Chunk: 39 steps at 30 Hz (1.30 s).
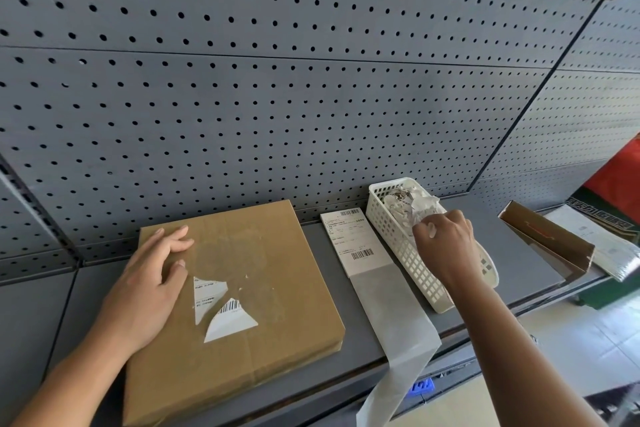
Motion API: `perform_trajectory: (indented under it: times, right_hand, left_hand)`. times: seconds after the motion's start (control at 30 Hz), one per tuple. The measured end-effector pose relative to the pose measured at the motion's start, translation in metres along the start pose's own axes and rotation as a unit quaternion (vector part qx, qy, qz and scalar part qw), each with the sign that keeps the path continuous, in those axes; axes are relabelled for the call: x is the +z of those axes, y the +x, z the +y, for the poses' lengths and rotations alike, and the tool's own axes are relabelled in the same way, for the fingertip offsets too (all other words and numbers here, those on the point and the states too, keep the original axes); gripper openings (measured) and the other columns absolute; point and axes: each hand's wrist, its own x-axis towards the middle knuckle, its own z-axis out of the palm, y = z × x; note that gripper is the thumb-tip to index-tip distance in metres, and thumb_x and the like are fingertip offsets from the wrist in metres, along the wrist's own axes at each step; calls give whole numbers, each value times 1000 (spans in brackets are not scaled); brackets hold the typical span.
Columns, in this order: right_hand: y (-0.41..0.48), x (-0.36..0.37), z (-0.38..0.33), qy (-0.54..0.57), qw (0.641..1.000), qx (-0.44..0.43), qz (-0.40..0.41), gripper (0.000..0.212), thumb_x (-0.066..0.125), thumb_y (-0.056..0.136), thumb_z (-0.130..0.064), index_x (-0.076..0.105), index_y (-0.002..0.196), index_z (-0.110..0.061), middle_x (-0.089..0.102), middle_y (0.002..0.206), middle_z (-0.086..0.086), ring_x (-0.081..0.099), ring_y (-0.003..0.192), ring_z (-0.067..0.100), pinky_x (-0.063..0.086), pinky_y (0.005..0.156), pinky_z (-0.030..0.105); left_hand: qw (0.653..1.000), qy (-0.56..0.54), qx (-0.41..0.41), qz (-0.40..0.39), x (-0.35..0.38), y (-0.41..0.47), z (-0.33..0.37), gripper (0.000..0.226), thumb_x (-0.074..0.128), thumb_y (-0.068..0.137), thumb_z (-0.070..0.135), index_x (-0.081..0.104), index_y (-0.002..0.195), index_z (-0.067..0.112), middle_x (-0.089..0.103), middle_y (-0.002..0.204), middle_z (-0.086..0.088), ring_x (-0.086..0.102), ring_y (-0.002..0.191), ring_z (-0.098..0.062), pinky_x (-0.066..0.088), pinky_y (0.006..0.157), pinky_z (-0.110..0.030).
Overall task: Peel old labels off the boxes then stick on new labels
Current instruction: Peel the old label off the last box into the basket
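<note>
On the grey shelf (pixel 512 260), before the pegboard (pixel 277 97), the flat cardboard box (pixel 277 288) is lying face up and is carrying two torn remnants of the old label (pixel 228 321) on its front-left quarter. Dull adhesive residue is showing above them. The left hand (pixel 152 281) is pressing flat on the box's left side, fingers straight, steadying it. The right hand (pixel 446 239) is hovering over the white plastic basket (pixel 388 229) of crumpled waste, fingers curled and pinching a peeled scrap (pixel 431 229). The new label (pixel 353 239) is lying between box and basket, on a backing liner (pixel 398 315) that is trailing over the shelf edge.

Assessment: the remnants are looking thin, weak and firmly bonded, so they are likely to be tearing again rather than lifting whole. The triangular piece is offering the best purchase at a corner, taken by fingernail and drawn low along the surface. The box is appearing light and stiff, and is needing a steadying palm.
</note>
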Motion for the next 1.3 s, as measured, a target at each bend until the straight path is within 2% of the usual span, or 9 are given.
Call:
perform_trajectory:
  times: [0.17,0.37,0.6,0.73,0.87,0.9,1.0,1.13,1.3]
  right_hand:
    - [-3,-4,-2,12,997,-12,75,25,50,96,-29,70,108,-20,57,113,6,49,109,28,43,86,40]
    - [-3,-5,-10,31,988,-47,142,21,52,97,-21,70,107,-21,58,116,3,47,108,23,40,89,41]
    - [-6,-2,-33,66,984,-100,136,21,56,94,-14,72,108,-16,62,113,4,47,108,25,38,94,41]
    - [-8,5,-50,74,982,-124,124,28,49,92,-21,72,106,-17,63,110,3,49,107,27,40,91,43]
    - [-12,13,-70,70,976,-167,119,22,54,91,-15,72,104,-15,64,107,2,51,105,28,30,86,29]
    - [-14,16,-75,76,975,-179,111,20,57,92,-11,72,104,-14,63,106,2,51,105,27,31,87,27]
    - [-18,26,-91,89,969,-208,99,18,57,91,-9,71,101,-14,63,103,0,50,99,24,43,85,36]
    - [-30,37,-114,115,961,-241,77,25,50,89,-18,72,101,-16,64,100,-2,50,97,21,45,82,34]
    - [-49,51,-135,119,950,-288,15,18,59,91,-9,70,104,-16,63,101,-2,52,96,24,47,80,35]
  left_hand:
    - [1000,-1,0,1,1,0,-1,30,46,104,22,55,129,39,34,152,36,10,145,17,20,112,-32]
    - [1000,1,8,1,1,1,-4,30,47,104,21,55,127,38,35,152,35,10,146,15,20,113,-32]
    - [1000,1,-1,-1,0,1,-1,33,48,104,23,54,134,35,33,151,36,8,146,16,21,111,-30]
    - [1000,3,0,-5,0,1,-2,35,46,105,24,52,138,33,30,142,46,8,147,15,18,113,-29]
    - [1000,4,-10,-6,0,0,-2,35,45,105,27,51,139,36,30,149,39,7,147,14,21,113,-32]
    - [1000,2,-11,-7,1,1,-2,34,45,105,28,51,138,37,29,152,36,6,147,14,22,113,-34]
    - [1000,-4,-14,-10,1,1,-3,31,44,105,30,51,133,41,27,154,36,5,147,15,26,115,-39]
    - [1000,-3,-22,-8,0,0,-1,33,43,105,31,50,136,41,26,153,37,3,146,16,29,115,-42]
    - [999,-7,-29,-10,0,-1,1,37,42,106,31,48,141,40,27,146,43,4,146,16,30,115,-45]
